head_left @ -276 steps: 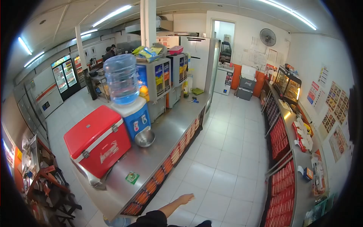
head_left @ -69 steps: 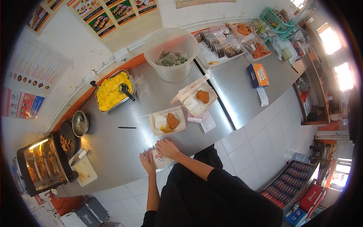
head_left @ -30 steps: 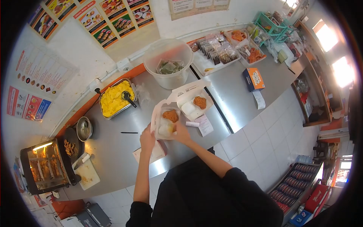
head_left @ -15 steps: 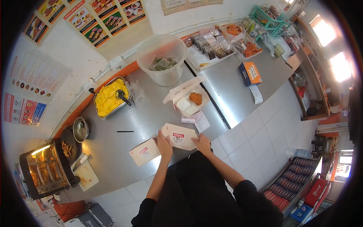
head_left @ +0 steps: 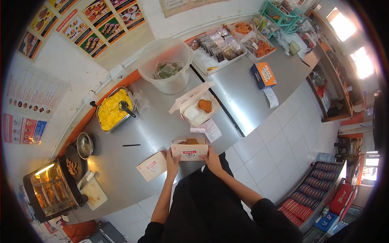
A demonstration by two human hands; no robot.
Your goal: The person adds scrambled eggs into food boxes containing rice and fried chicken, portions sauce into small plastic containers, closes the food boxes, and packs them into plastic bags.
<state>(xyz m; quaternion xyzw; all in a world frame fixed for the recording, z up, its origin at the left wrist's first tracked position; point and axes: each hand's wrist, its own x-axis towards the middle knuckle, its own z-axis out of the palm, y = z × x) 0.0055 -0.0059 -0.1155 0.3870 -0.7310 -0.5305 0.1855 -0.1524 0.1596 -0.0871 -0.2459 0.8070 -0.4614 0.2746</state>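
Lit food warmer (head_left: 52, 188) at left, menu posters (head_left: 108, 32) on the wall (head_left: 174, 30), red cool box (head_left: 341, 198) at lower right.

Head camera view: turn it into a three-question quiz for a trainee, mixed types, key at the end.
1. True or false: the left hand and the right hand are at opposite ends of the held box.
2. Which thing rests on the yellow food in the metal tray? A) a dark utensil B) a pen C) a paper slip
3. Fill in: the shut box is to the ____ of the held box.

Key: 1. True. 2. A. 3. Left.
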